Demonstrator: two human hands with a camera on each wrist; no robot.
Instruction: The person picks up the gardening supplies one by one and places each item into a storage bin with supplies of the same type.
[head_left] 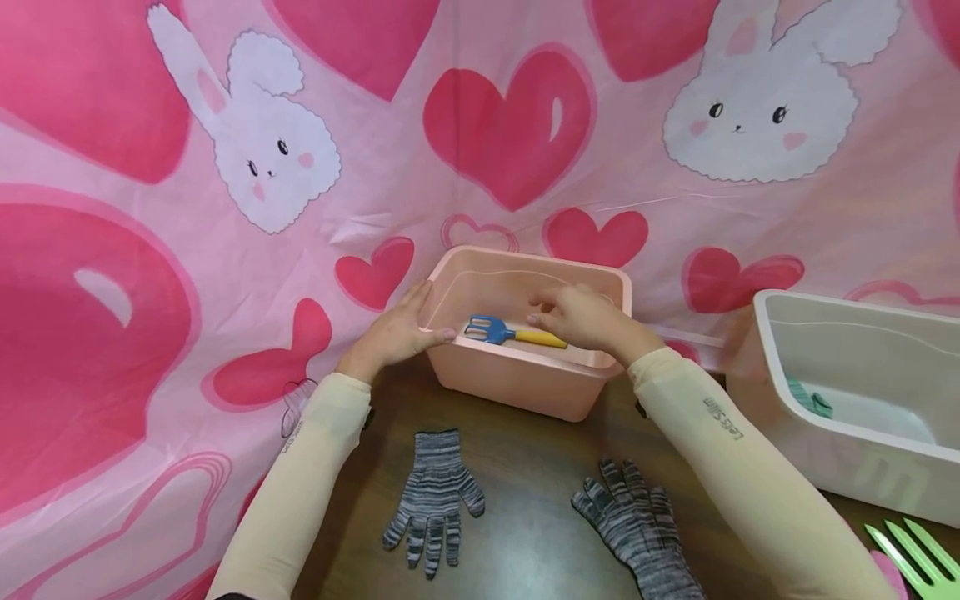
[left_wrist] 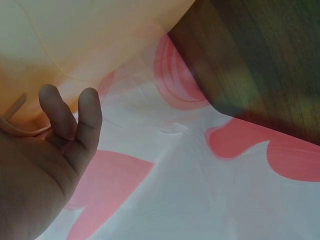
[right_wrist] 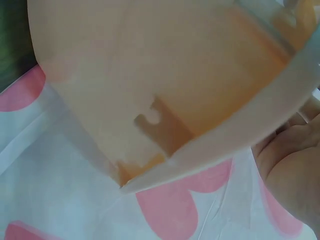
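A pink plastic bin (head_left: 517, 379) stands on the dark table by the backdrop. Inside it lies a hand fork (head_left: 495, 330) with blue tines and a yellow handle. My left hand (head_left: 393, 335) holds the bin's left front corner, thumb over the rim. In the left wrist view, fingers of the left hand (left_wrist: 60, 145) curve along the outside of the bin wall. My right hand (head_left: 579, 315) hovers over the bin's right part, fingers loosely bent above the yellow handle and apparently holding nothing. The right wrist view shows the right hand (right_wrist: 292, 160) only partly, beside the bin's rim (right_wrist: 215, 150).
Two grey striped knit gloves, one on the left (head_left: 435, 500) and one on the right (head_left: 637, 529), lie in front of the bin. A whitish bin (head_left: 847, 450) with a green item (head_left: 810, 398) inside stands at right. Light green tines (head_left: 918, 554) show at the lower right corner.
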